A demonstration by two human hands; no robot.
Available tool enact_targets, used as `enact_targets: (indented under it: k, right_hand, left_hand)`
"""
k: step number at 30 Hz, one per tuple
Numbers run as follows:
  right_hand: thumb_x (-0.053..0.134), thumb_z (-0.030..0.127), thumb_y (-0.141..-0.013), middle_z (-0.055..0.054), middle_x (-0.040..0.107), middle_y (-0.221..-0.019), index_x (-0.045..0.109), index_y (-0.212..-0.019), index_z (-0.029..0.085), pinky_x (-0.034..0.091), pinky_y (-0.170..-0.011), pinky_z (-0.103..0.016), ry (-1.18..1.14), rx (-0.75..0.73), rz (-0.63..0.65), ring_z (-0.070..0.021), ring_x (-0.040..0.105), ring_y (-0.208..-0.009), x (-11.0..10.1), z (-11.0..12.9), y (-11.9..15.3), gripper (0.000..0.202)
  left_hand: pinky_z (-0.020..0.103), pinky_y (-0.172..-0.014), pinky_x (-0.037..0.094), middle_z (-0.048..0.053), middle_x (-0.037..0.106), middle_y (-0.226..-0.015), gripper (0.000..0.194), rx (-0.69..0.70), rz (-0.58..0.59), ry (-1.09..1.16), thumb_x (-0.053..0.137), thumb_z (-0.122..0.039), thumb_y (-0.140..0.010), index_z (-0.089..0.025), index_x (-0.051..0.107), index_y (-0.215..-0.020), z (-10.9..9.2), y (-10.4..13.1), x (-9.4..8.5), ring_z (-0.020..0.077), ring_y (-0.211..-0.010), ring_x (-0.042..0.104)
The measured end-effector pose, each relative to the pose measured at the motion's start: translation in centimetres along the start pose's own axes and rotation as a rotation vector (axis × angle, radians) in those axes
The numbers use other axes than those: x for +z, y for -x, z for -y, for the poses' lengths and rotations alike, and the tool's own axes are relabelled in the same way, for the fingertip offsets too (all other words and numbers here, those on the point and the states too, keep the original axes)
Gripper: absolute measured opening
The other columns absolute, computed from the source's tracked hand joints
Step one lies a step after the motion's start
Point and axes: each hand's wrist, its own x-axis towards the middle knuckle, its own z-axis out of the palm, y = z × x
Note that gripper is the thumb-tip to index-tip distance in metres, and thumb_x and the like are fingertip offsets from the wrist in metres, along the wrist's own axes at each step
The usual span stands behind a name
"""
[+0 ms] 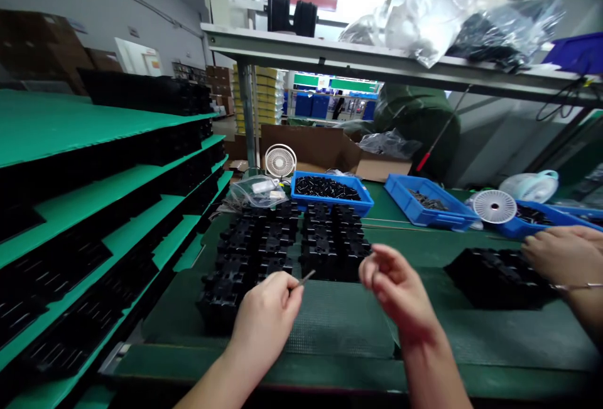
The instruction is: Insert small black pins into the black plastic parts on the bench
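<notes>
- Left hand, nearest the camera — its grip pinched on a thin metal pin, above the green table.
- Right hand apart from it, fingers curled — whether its grip clamps anything, I cannot tell.
- Black blocks stand in rows beyond, before a blue tray.

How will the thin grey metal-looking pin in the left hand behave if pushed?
The pin is likely stiff: it juts straight from the left hand without sagging. Slender as it is, it's probably light. It may roll if round; its cross-section is too small to tell.
</notes>
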Motion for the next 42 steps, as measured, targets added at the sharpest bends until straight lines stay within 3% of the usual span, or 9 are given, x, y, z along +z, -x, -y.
enact_targets:
  k: [3,6,16,21,25,28,31,36,42]
  right_hand:
    - [0.066,0.039,-0.077,-0.007,0.067,-0.092,0.065,-0.098,0.021,0.046,-0.075,-0.035,0.541,-0.004,-0.27,-0.0201,0.059,-0.082,-5.0,-1.8,-3.0,0.028]
    - [0.063,0.044,-0.077,-0.006,0.068,-0.091,0.066,-0.087,0.02,0.045,-0.074,-0.034,0.797,0.018,-0.274,-0.0203,0.059,-0.08,-7.6,-4.3,-4.7,0.027]
    - [0.057,0.046,-0.08,-0.006,0.067,-0.09,0.065,-0.086,0.02,0.044,-0.073,-0.034,0.909,0.01,-0.205,-0.0199,0.058,-0.076,-8.3,-7.2,-4.6,0.028]
    - [0.057,0.042,-0.082,-0.008,0.062,-0.105,0.06,-0.104,0.021,0.044,-0.08,-0.034,0.798,-0.032,-0.078,-0.0226,0.055,-0.096,-4.2,-3.0,-2.9,0.03]
    - [0.046,0.036,-0.091,-0.003,0.061,-0.091,0.058,-0.099,0.021,0.044,-0.075,-0.027,0.537,0.013,0.287,-0.0162,0.056,-0.085,1.9,0.5,-0.4,0.021]
    - [0.046,0.034,-0.092,0.0,0.055,-0.075,0.056,-0.082,0.019,0.04,-0.064,-0.024,0.5,0.012,0.314,-0.0126,0.05,-0.07,4.8,1.0,0.6,0.02]
    - [0.043,0.034,-0.094,0.0,0.05,-0.068,0.05,-0.07,0.018,0.036,-0.059,-0.024,0.421,0.002,0.294,-0.0114,0.045,-0.064,5.1,0.2,0.7,0.03]
    - [0.038,0.037,-0.095,0.001,0.046,-0.063,0.047,-0.064,0.017,0.035,-0.058,-0.024,0.219,0.027,0.204,-0.0114,0.043,-0.061,4.2,-0.8,0.8,0.038]
    - [0.04,0.039,-0.095,0.0,0.047,-0.063,0.048,-0.064,0.017,0.035,-0.057,-0.024,0.3,0.044,0.272,-0.0113,0.043,-0.06,5.6,-0.4,1.1,0.038]
  left_hand:
    - [0.023,-0.053,0.028,-0.007,0.036,-0.056,0.026,-0.139,0.251,0.352,0.048,-0.04,-0.084,-0.019,0.057,-0.071,-0.9,0.3,0.5,0.0106,-0.054,0.034]
    - [0.023,-0.056,0.031,-0.005,0.041,-0.059,0.029,-0.221,0.326,0.509,0.05,-0.042,-0.082,-0.018,0.058,-0.07,-1.4,0.5,1.0,0.011,-0.059,0.036]
    - [0.024,-0.056,0.03,-0.005,0.041,-0.06,0.027,-0.28,0.314,0.545,0.053,-0.041,-0.079,-0.016,0.059,-0.07,-1.7,0.1,1.4,0.0108,-0.059,0.036]
    - [0.023,-0.052,0.027,-0.008,0.033,-0.054,0.024,-0.248,0.258,0.474,0.052,-0.04,-0.08,-0.018,0.056,-0.07,-1.3,0.0,1.9,0.0097,-0.053,0.031]
    - [0.024,-0.053,0.027,-0.007,0.035,-0.054,0.019,-0.162,0.142,0.288,0.052,-0.034,-0.081,-0.02,0.057,-0.07,-1.5,0.1,2.4,0.0099,-0.053,0.035]
    - [0.024,-0.055,0.027,-0.006,0.04,-0.056,0.018,-0.083,0.111,0.237,0.051,-0.032,-0.082,-0.02,0.057,-0.069,-1.7,0.4,2.4,0.0105,-0.056,0.038]
    - [0.023,-0.054,0.028,-0.004,0.045,-0.06,0.027,-0.088,0.166,0.399,0.043,-0.035,-0.087,-0.019,0.056,-0.068,-1.4,0.5,2.0,0.0104,-0.057,0.039]
    - [0.022,-0.042,0.016,-0.009,0.023,-0.05,0.034,-0.382,0.116,0.789,0.039,-0.044,-0.087,-0.02,0.048,-0.064,0.0,-0.1,0.4,0.0087,-0.045,0.02]
    - [0.024,-0.058,0.032,-0.005,0.044,-0.061,0.025,-0.047,0.135,0.374,0.063,-0.045,-0.076,-0.022,0.066,-0.086,-0.6,0.3,0.2,0.0114,-0.059,0.041]
